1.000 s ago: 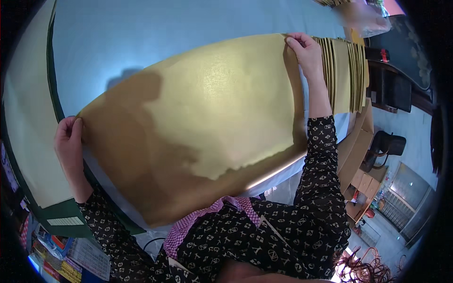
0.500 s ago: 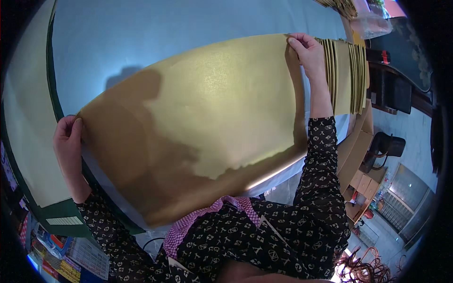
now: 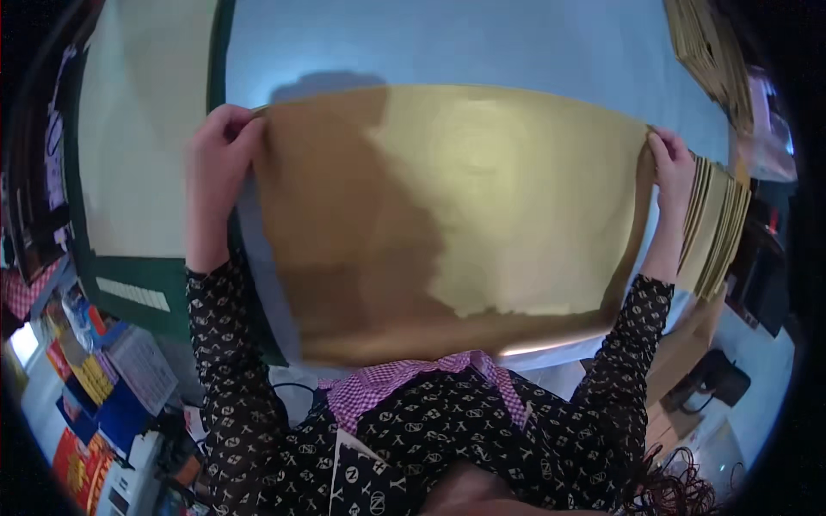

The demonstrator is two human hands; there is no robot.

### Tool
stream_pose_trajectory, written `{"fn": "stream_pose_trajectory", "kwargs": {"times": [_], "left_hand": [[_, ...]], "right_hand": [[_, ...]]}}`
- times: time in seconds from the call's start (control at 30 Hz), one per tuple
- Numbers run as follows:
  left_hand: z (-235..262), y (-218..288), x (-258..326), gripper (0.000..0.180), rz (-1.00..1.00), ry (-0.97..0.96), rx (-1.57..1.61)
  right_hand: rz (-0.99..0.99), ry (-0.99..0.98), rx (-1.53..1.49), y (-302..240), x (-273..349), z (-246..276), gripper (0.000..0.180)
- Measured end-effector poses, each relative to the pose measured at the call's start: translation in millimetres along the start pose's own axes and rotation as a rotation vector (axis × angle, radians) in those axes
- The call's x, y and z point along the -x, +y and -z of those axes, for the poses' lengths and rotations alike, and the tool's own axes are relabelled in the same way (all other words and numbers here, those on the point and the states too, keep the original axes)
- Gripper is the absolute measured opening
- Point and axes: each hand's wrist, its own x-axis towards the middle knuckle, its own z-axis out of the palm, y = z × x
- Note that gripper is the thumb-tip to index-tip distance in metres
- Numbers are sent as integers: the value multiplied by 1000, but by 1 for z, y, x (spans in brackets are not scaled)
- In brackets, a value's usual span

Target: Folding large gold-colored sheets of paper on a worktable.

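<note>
A brown paper sheet (image 3: 516, 215) lies spread over the blue worktop (image 3: 559, 52), right in front of the person. The left hand (image 3: 222, 155) has its fingers clamped on the far left corner; the right hand (image 3: 675, 168) pinches the far right corner, beside folded brown papers (image 3: 712, 228).

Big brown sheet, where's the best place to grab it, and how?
Probably the two far corners of the brown sheet, coming in from its left and right sides. It looks wide and thin, so gripping only one end might let the other droop. The left hand and right hand pinch those corners, one each.
</note>
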Motion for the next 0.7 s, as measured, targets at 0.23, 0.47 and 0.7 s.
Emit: {"fn": "stream_pose_trajectory", "kwargs": {"times": [0.23, 0.47, 0.7], "left_hand": [[0, -2, -1, 12, 63, -39, 71], [-1, 5, -1, 13, 98, -21, 70], [-2, 0, 0, 14, 65, 16, -17]], "right_hand": [[-168, -21, -121, 1, 0, -7, 17], [-144, -25, -107, 0, 1, -3, 16], [-162, -31, -104, -3, 1, -5, 17]]}}
